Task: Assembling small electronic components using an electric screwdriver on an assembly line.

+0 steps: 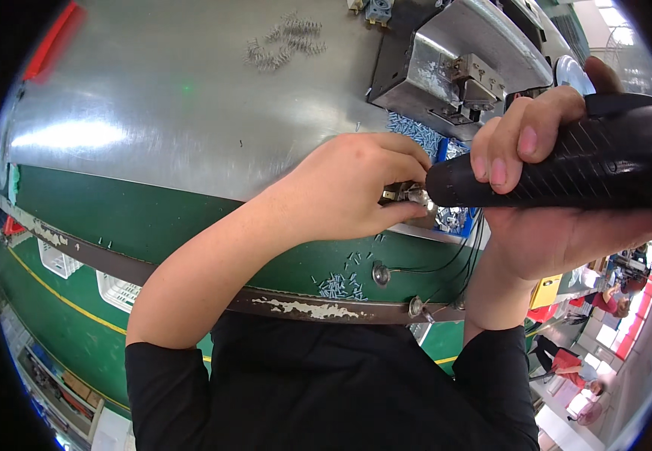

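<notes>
My right hand (529, 143) is wrapped round a thick black electric screwdriver (604, 161), held level across the right side. Its narrow end points left, close to the fingers of my left hand (363, 177). Thumb and fingertips of that hand are closed on a small metal part (392, 195), mostly hidden by the fingers. Just beyond the tool's end lies a blue tray (454, 219) with small shiny pieces in it, partly covered by the screwdriver. A pile of bluish screws (415, 131) lies behind my left hand.
A metal fixture (446, 83) stands at the back right. Springs (285, 41) lie on the steel sheet (153, 98). Loose screws (339, 286) lie on the green mat (288, 263) near the bench's front edge. Thin wires (446, 267) hang at the right front. People work farther right.
</notes>
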Demonstrator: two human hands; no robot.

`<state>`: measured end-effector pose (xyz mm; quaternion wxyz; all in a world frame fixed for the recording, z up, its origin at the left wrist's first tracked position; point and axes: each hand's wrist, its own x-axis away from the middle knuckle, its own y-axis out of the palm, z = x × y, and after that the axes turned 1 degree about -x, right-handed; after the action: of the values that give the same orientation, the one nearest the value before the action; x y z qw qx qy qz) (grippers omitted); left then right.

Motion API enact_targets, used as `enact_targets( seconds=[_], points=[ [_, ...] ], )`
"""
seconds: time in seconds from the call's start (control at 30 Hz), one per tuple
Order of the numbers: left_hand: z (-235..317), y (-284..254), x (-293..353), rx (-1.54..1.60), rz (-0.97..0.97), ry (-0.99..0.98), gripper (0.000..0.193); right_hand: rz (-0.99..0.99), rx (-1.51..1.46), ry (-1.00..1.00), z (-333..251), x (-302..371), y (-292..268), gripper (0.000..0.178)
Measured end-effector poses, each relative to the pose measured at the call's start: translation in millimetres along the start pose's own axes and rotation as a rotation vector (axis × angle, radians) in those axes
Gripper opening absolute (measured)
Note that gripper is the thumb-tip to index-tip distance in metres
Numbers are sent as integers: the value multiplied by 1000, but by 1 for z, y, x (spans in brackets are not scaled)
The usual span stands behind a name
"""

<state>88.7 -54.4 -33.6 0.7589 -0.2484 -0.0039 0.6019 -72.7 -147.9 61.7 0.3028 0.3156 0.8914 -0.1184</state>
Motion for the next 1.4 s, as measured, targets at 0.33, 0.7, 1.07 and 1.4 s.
enact_targets(
  seconds=[0.33, 0.7, 1.07, 1.4],
  points=[
    [-4, 4, 0, 15, 19, 15, 27, 165, -141, 90, -13, 14, 25, 122],
    [-5, 5, -2, 32, 31, 21, 27, 77, -123, 48, -5, 25, 22, 102],
    [-7, 3, 3, 14, 36, 79, 28, 75, -151, 107, -1, 20, 25, 116],
    [30, 20, -6, -156, 35, 92, 38, 541, 382, 244, -16, 20, -8, 63]
  ],
)
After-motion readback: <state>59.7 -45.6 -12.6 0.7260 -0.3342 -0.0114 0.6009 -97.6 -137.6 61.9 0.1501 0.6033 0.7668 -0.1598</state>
